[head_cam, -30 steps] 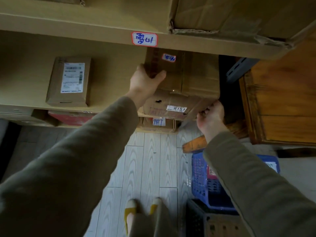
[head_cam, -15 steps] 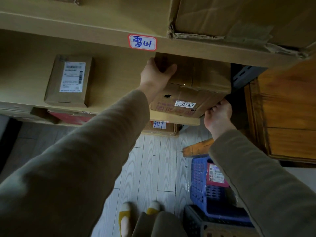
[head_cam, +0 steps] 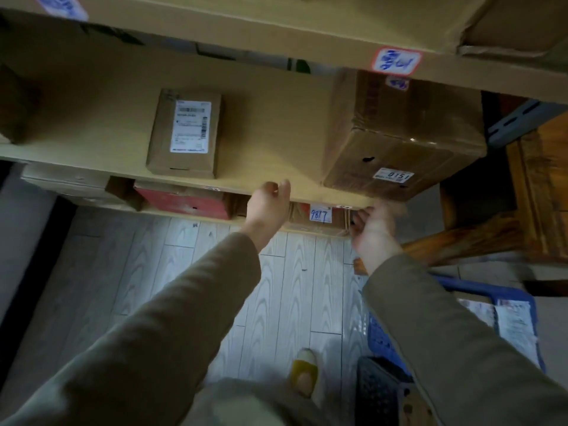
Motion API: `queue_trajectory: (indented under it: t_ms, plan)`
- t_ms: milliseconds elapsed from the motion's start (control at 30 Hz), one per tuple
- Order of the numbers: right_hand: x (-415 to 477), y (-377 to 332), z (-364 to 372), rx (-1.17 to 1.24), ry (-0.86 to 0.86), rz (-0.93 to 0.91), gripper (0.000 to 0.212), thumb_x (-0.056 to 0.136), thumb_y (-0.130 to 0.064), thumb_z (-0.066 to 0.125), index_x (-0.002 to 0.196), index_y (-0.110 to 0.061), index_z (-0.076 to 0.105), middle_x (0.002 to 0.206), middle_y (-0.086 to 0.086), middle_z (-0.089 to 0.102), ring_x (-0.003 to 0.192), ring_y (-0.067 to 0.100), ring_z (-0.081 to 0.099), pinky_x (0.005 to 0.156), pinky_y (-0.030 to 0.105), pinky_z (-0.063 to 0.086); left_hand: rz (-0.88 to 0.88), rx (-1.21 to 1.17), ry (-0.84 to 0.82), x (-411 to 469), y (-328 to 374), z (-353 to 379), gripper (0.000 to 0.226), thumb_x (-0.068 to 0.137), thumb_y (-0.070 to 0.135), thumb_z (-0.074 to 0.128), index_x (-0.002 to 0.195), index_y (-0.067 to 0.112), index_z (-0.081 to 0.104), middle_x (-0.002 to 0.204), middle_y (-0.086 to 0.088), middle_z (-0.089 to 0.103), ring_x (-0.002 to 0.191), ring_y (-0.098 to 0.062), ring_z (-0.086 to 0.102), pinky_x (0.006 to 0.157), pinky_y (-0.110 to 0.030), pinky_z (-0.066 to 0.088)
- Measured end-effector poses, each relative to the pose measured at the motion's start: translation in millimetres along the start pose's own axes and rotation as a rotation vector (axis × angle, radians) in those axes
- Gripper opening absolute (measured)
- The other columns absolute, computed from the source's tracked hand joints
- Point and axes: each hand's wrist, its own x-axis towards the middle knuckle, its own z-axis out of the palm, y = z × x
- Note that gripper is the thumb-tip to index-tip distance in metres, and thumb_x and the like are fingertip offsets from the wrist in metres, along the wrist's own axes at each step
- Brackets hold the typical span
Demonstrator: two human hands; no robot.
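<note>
A large brown cardboard box [head_cam: 405, 133] with a white "0151" label sits on the middle shelf [head_cam: 270, 139] at the right, its front corner overhanging the shelf edge. My left hand [head_cam: 269, 207] hangs in front of the shelf edge, left of the box, fingers loosely curled and holding nothing. My right hand [head_cam: 373, 229] is below the box's front corner, blurred, fingers loosely bent, holding nothing. Neither hand touches the box.
A smaller labelled box [head_cam: 184, 133] lies further left on the same shelf. Below are a red box [head_cam: 184, 201] and a box marked "9817" [head_cam: 319, 218]. A blue crate [head_cam: 461, 327] and a dark basket [head_cam: 381, 392] stand on the floor at right, beside wooden furniture [head_cam: 534, 186].
Both hands have let go of the large box and drawn back below the shelf edge. The box now rests on the shelf. The view has shifted left.
</note>
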Motion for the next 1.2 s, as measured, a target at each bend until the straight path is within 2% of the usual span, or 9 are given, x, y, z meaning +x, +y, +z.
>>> queue_trajectory:
  t_ms: [67,233,433,567,700,800,900,1067,1200]
  plan:
    - [-11,32,14,-0.022,0.003,-0.018,0.032,0.094,-0.031,0.047,0.116,-0.01,0.057,0.095,0.001,0.059,0.079,0.011,0.053,0.073,0.021,0.04,-0.005,0.033,-0.021,-5,-20,-23,0.033,0.097,0.033,0.037,0.089,0.007,0.054,0.071,-0.001,0.049,0.077,-0.022,0.047,0.064,-0.027,0.035]
    - [-42,113,38,-0.057,0.101,-0.007,0.038,0.09,-0.035,0.052,0.119,-0.011,0.057,0.124,0.006,0.058,0.109,0.016,0.054,0.088,0.027,0.036,-0.003,0.1,-0.174,-21,-74,-86,0.042,0.098,0.033,0.037,0.113,-0.002,0.055,0.08,-0.01,0.056,0.075,-0.022,0.055,0.062,-0.031,0.043]
    - [-53,175,41,-0.024,0.154,0.043,0.046,0.092,-0.035,0.052,0.13,-0.009,0.049,0.131,0.006,0.052,0.121,0.017,0.048,0.109,0.034,0.031,-0.068,0.143,-0.27,-14,-120,-109,0.048,0.096,0.035,0.04,0.127,0.0,0.05,0.127,-0.021,0.055,0.119,-0.033,0.052,0.097,-0.037,0.044]
    - [-33,191,22,0.023,0.181,0.074,0.043,0.093,-0.031,0.051,0.13,-0.008,0.048,0.134,0.007,0.049,0.119,0.016,0.047,0.111,0.035,0.028,-0.087,0.19,-0.318,-6,-135,-89,0.048,0.097,0.036,0.04,0.134,0.006,0.046,0.128,-0.013,0.056,0.114,-0.028,0.054,0.091,-0.031,0.043]
    - [-3,189,-7,0.036,0.195,0.08,0.04,0.095,-0.026,0.048,0.131,-0.01,0.047,0.137,0.01,0.047,0.123,0.02,0.046,0.109,0.037,0.028,-0.083,0.195,-0.342,5,-141,-52,0.048,0.098,0.034,0.04,0.138,0.007,0.041,0.126,-0.006,0.055,0.087,-0.01,0.051,0.075,-0.019,0.038]
    - [29,179,-28,-0.004,0.186,0.08,0.041,0.096,-0.026,0.046,0.134,-0.012,0.046,0.141,0.009,0.044,0.128,0.021,0.043,0.11,0.039,0.029,-0.105,0.186,-0.333,19,-142,-16,0.05,0.097,0.035,0.041,0.139,0.009,0.039,0.136,-0.007,0.049,0.116,-0.021,0.05,0.084,-0.022,0.034]
    - [74,164,-44,-0.068,0.167,0.047,0.041,0.094,-0.027,0.049,0.132,-0.012,0.047,0.141,0.008,0.044,0.128,0.02,0.044,0.111,0.039,0.03,-0.109,0.168,-0.309,44,-147,24,0.05,0.097,0.035,0.042,0.139,0.009,0.039,0.139,-0.009,0.047,0.125,-0.025,0.046,0.089,-0.025,0.034]
    - [156,154,-67,-0.185,0.169,-0.005,0.014,0.089,-0.029,0.059,0.093,-0.016,0.056,0.128,0.012,0.054,0.12,0.024,0.051,0.1,0.036,0.04,-0.129,0.167,-0.21,89,-173,76,0.05,0.096,0.036,0.045,0.137,0.008,0.041,0.133,-0.011,0.051,0.119,-0.027,0.049,0.088,-0.027,0.037]
    - [227,162,-73,-0.263,0.198,-0.09,0.037,0.082,-0.035,0.065,0.106,-0.008,0.058,0.125,0.012,0.055,0.116,0.026,0.054,0.102,0.038,0.041,-0.126,0.178,-0.18,127,-204,110,0.049,0.096,0.036,0.045,0.137,0.009,0.041,0.116,-0.008,0.057,0.093,-0.018,0.055,0.079,-0.025,0.039]
